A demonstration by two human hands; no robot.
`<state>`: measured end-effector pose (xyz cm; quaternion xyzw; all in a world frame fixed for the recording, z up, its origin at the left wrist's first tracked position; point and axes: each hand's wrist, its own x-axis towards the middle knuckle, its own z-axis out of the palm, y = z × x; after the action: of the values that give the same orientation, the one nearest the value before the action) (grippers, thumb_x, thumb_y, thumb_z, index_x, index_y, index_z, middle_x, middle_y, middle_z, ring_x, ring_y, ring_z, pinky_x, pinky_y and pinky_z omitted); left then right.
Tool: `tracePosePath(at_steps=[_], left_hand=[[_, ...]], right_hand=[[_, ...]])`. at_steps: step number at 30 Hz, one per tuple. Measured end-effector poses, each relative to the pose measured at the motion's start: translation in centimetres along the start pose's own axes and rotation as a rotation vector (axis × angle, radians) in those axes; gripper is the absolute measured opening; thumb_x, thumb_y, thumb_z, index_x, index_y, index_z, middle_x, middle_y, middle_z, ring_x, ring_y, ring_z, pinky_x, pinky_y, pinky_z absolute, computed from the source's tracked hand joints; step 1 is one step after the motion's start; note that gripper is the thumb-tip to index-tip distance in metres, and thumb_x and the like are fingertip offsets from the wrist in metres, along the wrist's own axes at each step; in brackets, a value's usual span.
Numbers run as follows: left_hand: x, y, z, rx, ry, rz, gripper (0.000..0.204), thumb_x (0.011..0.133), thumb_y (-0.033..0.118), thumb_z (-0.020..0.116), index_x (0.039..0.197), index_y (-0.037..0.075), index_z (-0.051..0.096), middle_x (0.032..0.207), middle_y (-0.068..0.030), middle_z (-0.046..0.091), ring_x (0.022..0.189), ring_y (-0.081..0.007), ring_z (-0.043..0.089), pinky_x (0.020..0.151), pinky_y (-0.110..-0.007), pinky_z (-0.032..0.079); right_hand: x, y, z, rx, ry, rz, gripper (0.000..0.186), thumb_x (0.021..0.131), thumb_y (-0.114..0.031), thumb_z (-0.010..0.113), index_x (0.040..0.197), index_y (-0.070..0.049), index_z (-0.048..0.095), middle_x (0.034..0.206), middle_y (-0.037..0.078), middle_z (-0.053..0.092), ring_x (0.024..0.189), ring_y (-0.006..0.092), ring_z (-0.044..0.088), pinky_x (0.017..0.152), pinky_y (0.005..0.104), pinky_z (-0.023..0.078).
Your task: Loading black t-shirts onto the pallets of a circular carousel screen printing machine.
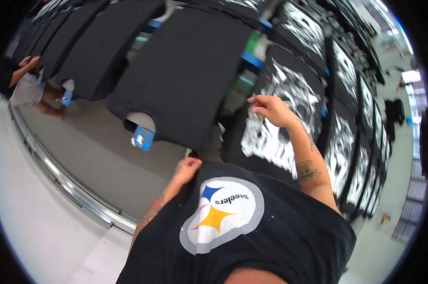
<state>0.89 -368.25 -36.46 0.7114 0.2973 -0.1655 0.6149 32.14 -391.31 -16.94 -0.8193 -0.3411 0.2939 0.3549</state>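
Note:
A plain black T-shirt (185, 71) lies stretched flat over a board in front of me, its neck opening toward me. My left hand (188, 170) is closed in a pinch beside the shirt's near right corner; whether cloth is between its fingers I cannot make out. To the right lies a black T-shirt with a large shiny silver-white print (292, 102). Over its left part is my right hand (273, 111), thumb and fingers pressed together. Anything within that pinch is too small or blurred to name.
A blue clamp-like part (143, 138) sticks out at the plain shirt's neck. More plain black shirts (102, 42) line up leftward, and printed ones (339, 146) rightward. Another person (29, 87) stands at the far left. A metal rail (81, 199) curves along the floor.

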Motion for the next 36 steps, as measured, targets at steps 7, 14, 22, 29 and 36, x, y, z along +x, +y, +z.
tracePosePath(at_steps=[7, 14, 22, 29, 36], left_hand=[[-6.7, -20.7, -1.2, 0.253, 0.148, -0.101, 0.038, 0.088, 0.032, 0.063, 0.068, 0.000, 0.064, 0.061, -0.0091, 0.060, 0.059, -0.0164, 0.057, 0.056, -0.038, 0.048], [-19.3, -31.3, -5.2, 1.005, -0.526, -0.191, 0.023, 0.089, 0.027, 0.062, 0.088, 0.004, 0.067, 0.072, -0.0092, 0.068, 0.067, -0.0221, 0.067, 0.062, -0.039, 0.053], [-8.8, -14.3, -0.6, -0.137, 0.208, -0.103, 0.015, 0.096, 0.020, 0.063, 0.090, 0.007, 0.060, 0.063, 0.0014, 0.053, 0.052, -0.0074, 0.047, 0.043, -0.026, 0.036], [0.9, 10.1, 9.8, 0.144, 0.664, 0.775, 0.025, 0.101, 0.025, 0.056, 0.102, 0.004, 0.067, 0.083, -0.0031, 0.062, 0.075, -0.0131, 0.057, 0.069, -0.028, 0.047], [3.1, 14.8, 12.9, 0.367, 0.502, 0.293, 0.055, 0.104, 0.045, 0.039, 0.101, -0.003, 0.065, 0.092, -0.0277, 0.065, 0.084, -0.0431, 0.060, 0.076, -0.046, 0.047]], right_hand=[[-17.8, -0.3, 6.0, 0.579, 0.258, 0.276, 0.032, 0.095, -0.011, 0.064, 0.125, 0.002, 0.060, 0.095, 0.003, 0.069, 0.089, 0.0089, 0.063, 0.082, 0.0239, 0.050], [-24.7, 1.5, 6.5, 0.680, 0.357, 0.265, 0.031, 0.096, -0.010, 0.064, 0.124, 0.002, 0.060, 0.095, 0.002, 0.069, 0.089, 0.0084, 0.063, 0.082, 0.0238, 0.050], [-27.6, 5.7, 3.4, 0.725, 0.356, 0.233, 0.028, 0.095, -0.008, 0.065, 0.122, 0.000, 0.063, 0.095, 0.003, 0.069, 0.087, 0.0087, 0.063, 0.081, 0.0248, 0.050], [-29.4, 10.9, -1.4, 0.737, 0.394, 0.285, 0.027, 0.095, -0.008, 0.064, 0.121, 0.001, 0.063, 0.097, 0.004, 0.070, 0.091, 0.0097, 0.065, 0.082, 0.0249, 0.051], [-28.7, 16.6, -5.3, 0.818, 0.426, 0.279, 0.026, 0.096, -0.008, 0.063, 0.120, 0.001, 0.063, 0.098, 0.005, 0.070, 0.091, 0.0101, 0.065, 0.084, 0.0251, 0.051]])
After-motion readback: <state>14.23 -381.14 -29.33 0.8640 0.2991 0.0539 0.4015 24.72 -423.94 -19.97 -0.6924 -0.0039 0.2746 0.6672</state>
